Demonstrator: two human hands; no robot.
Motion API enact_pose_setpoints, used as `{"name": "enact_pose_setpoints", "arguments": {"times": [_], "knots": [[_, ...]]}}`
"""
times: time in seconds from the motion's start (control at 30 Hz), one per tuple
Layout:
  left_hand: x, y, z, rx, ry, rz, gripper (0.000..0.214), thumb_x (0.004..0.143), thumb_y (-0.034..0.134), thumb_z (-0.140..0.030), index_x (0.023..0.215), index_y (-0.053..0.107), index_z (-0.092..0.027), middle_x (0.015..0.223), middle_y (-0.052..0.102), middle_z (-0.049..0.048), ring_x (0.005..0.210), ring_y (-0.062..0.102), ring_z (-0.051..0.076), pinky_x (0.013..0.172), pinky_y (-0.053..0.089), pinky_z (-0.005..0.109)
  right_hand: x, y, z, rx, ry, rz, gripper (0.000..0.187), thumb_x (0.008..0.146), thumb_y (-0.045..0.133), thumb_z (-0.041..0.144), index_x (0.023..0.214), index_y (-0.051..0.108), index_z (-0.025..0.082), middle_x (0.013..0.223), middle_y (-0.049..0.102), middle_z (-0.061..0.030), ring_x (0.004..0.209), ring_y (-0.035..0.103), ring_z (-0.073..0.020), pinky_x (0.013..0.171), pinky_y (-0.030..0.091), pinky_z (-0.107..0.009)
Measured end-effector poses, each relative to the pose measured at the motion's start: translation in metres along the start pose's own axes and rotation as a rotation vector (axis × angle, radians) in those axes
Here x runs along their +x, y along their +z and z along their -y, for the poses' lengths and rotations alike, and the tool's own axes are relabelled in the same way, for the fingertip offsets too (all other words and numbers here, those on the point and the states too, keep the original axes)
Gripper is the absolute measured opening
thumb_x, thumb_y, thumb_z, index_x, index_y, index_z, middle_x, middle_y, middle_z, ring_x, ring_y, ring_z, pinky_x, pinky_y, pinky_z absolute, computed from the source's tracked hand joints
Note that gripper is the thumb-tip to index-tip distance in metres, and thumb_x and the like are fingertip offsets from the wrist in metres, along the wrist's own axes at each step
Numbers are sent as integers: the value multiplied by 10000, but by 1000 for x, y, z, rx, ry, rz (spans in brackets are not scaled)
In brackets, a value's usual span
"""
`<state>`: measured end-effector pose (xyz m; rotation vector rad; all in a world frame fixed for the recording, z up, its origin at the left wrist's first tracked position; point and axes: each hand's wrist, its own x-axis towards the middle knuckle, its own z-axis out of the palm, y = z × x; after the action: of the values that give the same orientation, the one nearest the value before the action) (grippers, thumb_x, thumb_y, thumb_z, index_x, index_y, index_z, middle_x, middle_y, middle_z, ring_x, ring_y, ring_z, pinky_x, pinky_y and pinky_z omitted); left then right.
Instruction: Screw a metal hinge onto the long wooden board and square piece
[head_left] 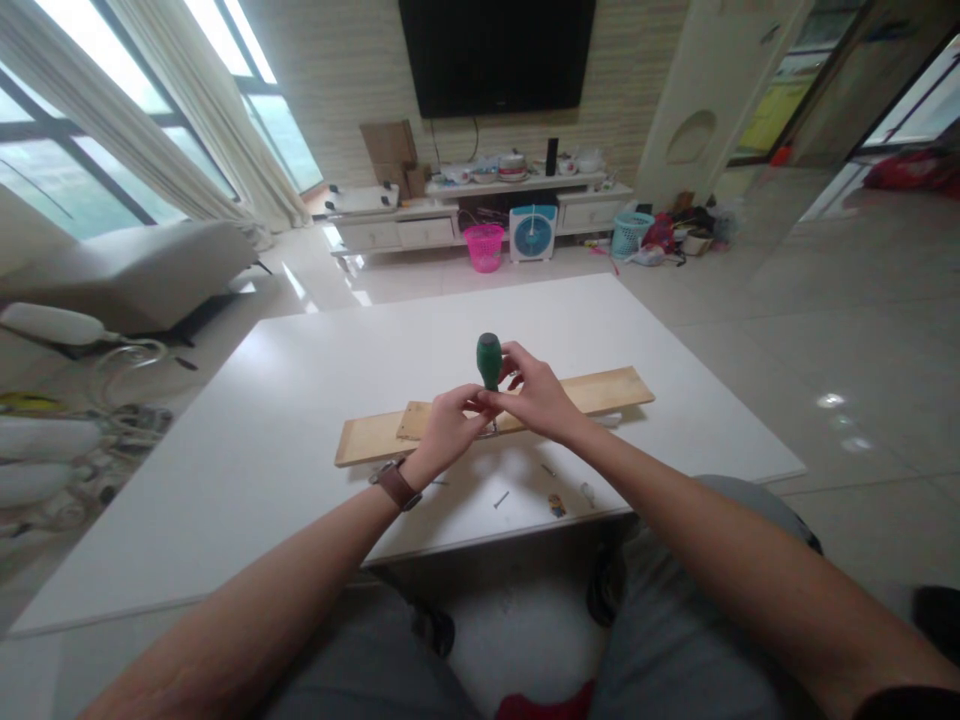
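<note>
A screwdriver (489, 360) with a green handle and dark end cap stands upright above the boards. My right hand (536, 393) is closed round the lower part of its handle. Close beside it, my left hand (455, 425) has its fingers pinched near the screwdriver's shaft, low over the wood; what sits between those fingertips is hidden. Below both hands lies a long wooden board (619, 388), with a shorter wooden piece (414, 418) across its top. The spot where the screwdriver's tip meets the wood is mostly covered by my fingers.
The white table (300, 375) carries a loose screw (501, 499), another small screw (549, 470), a small cartoon figure piece (556, 505) and a small pale item (588, 493) near its front edge. Beyond stand a pink basket (484, 247) and a blue fan (533, 235).
</note>
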<state>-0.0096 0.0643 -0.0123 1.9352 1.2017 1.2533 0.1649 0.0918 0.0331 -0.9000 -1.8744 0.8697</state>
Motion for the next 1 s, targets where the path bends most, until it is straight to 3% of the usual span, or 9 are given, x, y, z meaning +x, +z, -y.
{"name": "enact_pose_setpoints", "arguments": {"times": [0.23,0.7,1.0], "knots": [[1,-2,-5,40,3,15,105,865,675,-121,775,701,-169,787,772,13,741,728,167,716,576,255,-2,-2,5,25,-13,18,403,762,704,204,1137,558,226,963,724,-23,930,711,-221,750,526,-326],[-1,-2,-2,20,-32,21,76,882,715,-199,813,725,-167,795,768,26,746,728,172,744,601,279,-2,-3,5,-8,0,-6,427,750,780,276,1129,588,226,860,693,5,836,682,-194,679,493,-285],[0,-3,-6,18,-10,41,85,873,680,-140,821,742,-166,795,783,19,737,737,170,746,606,276,-3,-2,3,54,4,32,408,769,666,168,1157,556,235,937,735,-10,893,716,-204,739,530,-313]]}}
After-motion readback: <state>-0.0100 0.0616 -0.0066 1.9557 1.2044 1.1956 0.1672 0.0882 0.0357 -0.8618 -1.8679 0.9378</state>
